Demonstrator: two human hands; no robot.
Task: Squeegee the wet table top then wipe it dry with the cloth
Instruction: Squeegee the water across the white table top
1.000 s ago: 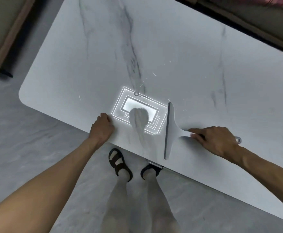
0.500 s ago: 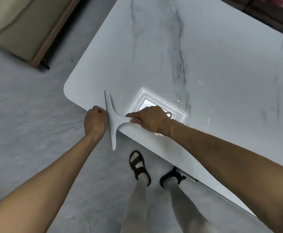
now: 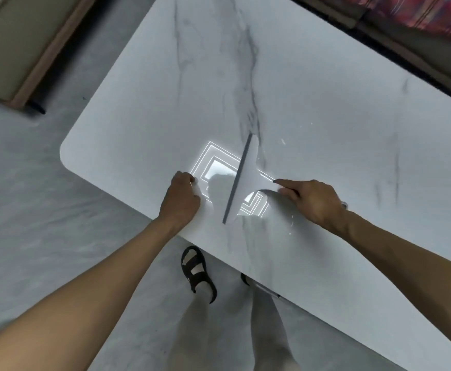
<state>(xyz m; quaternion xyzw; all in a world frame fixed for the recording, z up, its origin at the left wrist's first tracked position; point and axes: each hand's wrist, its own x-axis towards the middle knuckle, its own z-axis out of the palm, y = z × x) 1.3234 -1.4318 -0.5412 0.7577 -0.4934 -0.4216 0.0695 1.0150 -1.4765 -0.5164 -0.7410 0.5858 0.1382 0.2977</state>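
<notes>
Squeegee pass in progress. Your right hand [image 3: 316, 200] is closed around the handle of the squeegee [image 3: 241, 183], forefinger laid along the neck. The blade lies on the table top [image 3: 326, 89] near the front edge, angled, far tip toward the table's middle.

Your left hand [image 3: 182, 200] is curled with its knuckles braced at the table edge, just beside the blade; what it holds, if anything, cannot be told. No cloth in view.

To do it well: keep the blade tilted low with even pressure along its whole length, draw in one steady stroke, and overlap the last lane. Droplets show right of the blade [image 3: 283, 141]; that side probably needs passes.

Against half a second ago: the blade was at the left corner, overhanging the edge against your left hand. It now lies further right, fully on the surface.
</notes>
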